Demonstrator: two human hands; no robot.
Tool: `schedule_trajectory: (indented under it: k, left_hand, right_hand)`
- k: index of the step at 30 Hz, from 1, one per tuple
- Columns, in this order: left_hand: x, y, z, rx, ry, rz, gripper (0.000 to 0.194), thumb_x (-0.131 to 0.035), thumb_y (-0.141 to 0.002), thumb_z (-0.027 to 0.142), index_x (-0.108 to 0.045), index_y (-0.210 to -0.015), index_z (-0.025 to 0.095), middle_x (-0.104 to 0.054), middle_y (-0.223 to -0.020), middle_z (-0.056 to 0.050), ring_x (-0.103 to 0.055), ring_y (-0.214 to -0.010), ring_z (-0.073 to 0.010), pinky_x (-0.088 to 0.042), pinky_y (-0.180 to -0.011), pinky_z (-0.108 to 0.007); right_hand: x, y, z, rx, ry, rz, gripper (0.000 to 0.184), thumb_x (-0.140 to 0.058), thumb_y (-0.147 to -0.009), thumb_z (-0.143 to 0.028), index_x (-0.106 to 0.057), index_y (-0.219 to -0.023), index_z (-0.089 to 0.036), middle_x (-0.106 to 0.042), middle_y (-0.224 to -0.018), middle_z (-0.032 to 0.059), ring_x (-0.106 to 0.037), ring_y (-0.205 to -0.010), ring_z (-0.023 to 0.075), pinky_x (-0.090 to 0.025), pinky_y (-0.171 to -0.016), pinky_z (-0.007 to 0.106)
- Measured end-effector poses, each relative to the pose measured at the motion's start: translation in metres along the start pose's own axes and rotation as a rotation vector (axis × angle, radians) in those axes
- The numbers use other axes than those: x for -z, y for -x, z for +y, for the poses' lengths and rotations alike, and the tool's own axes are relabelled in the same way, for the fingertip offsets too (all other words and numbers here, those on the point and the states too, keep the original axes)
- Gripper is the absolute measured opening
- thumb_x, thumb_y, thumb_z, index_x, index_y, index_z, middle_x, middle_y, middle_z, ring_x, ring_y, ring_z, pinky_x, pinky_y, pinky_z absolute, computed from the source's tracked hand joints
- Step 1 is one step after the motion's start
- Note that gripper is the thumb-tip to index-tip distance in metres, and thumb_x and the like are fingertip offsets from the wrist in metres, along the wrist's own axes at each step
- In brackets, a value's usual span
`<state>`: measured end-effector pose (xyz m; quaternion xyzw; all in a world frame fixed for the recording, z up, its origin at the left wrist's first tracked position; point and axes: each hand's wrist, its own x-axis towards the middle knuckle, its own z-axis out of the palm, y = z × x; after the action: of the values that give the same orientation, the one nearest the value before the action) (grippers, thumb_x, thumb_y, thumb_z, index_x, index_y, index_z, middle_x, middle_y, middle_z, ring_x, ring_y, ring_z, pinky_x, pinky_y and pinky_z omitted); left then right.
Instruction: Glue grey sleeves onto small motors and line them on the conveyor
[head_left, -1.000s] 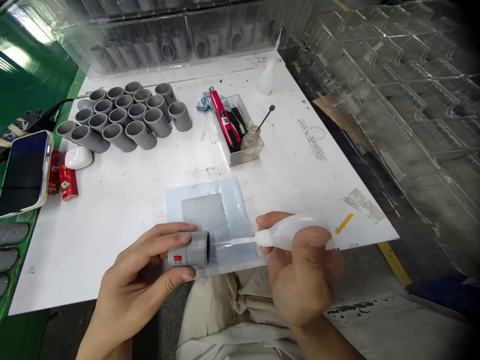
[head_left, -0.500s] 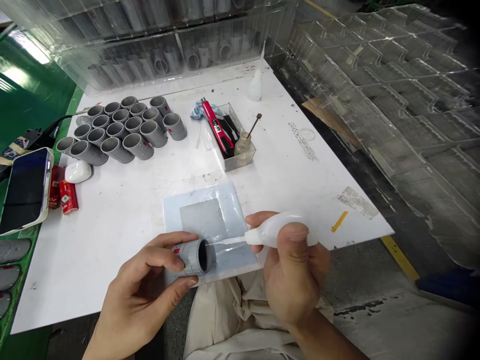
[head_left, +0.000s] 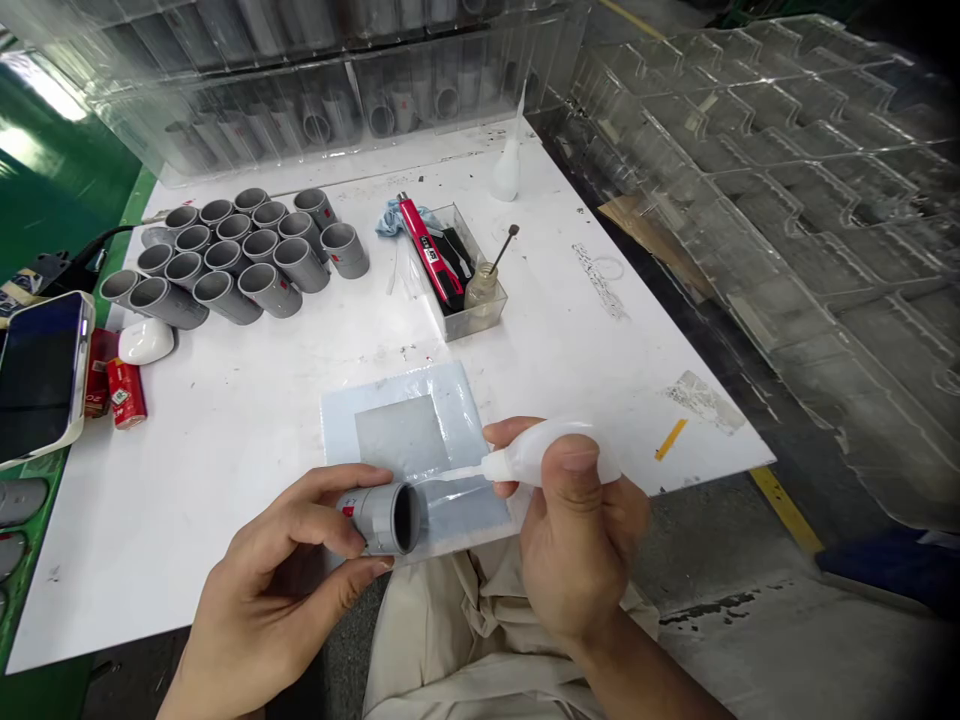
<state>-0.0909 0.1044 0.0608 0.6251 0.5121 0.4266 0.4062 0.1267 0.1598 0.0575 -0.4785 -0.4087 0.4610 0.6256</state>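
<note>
Between the thumb and fingers of my left hand (head_left: 292, 570) lies a grey plastic cylinder (head_left: 375, 520), tilted on its side with its dark round opening facing right. A small red mark shows on its wall. My right hand (head_left: 574, 530) is closed around a white squeeze bottle (head_left: 551, 452), thumb on top. The bottle's thin nozzle points left, its tip close to the upper rim of the cylinder's opening; whether it touches, I cannot tell. Below both lies a pale blue sheet (head_left: 461, 410) with a grey square pad (head_left: 401, 435) on it.
Several grey cylinders (head_left: 225, 260) stand grouped at the back left. A clear box (head_left: 480, 318) holds a red cutter (head_left: 431, 250) and a small glass jar (head_left: 481, 285). Another squeeze bottle (head_left: 507, 172) stands behind. A phone (head_left: 41, 375) lies left; clear trays (head_left: 810, 220) are stacked right.
The cylinder has turned slightly in my left hand, shifting its red mark. The nozzle stays near the rim. The whole view has shifted a little.
</note>
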Motion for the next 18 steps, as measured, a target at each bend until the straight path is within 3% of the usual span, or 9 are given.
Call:
schedule_trajectory:
  k: [13, 18]
  left_hand:
    - [-0.0027, -0.0025, 0.0019, -0.006, -0.027, 0.042, 0.029, -0.075, -0.094, 0.001, -0.067, -0.097, 0.029, -0.076, -0.132, -0.003, -0.073, -0.120, -0.0207, -0.062, -0.090, -0.028]
    - [-0.0038, -0.0021, 0.0019, -0.027, -0.047, 0.064, 0.030, -0.075, -0.093, -0.001, -0.065, -0.095, 0.028, -0.076, -0.132, -0.003, -0.073, -0.119, -0.0204, -0.061, -0.091, -0.028]
  right_hand:
    - [0.0022, 0.0017, 0.0032, 0.010, 0.032, 0.016, 0.045, -0.065, -0.107, -0.056, -0.086, -0.088, -0.022, -0.070, -0.065, 0.0029, -0.065, -0.059, 0.0182, -0.051, -0.055, 0.031]
    - [0.0032, 0.0026, 0.0036, 0.005, 0.005, 0.011, 0.041, -0.067, -0.107, -0.053, -0.086, -0.089, -0.022, -0.077, -0.074, 0.0041, -0.066, -0.060, 0.0166, -0.053, -0.057, 0.030]
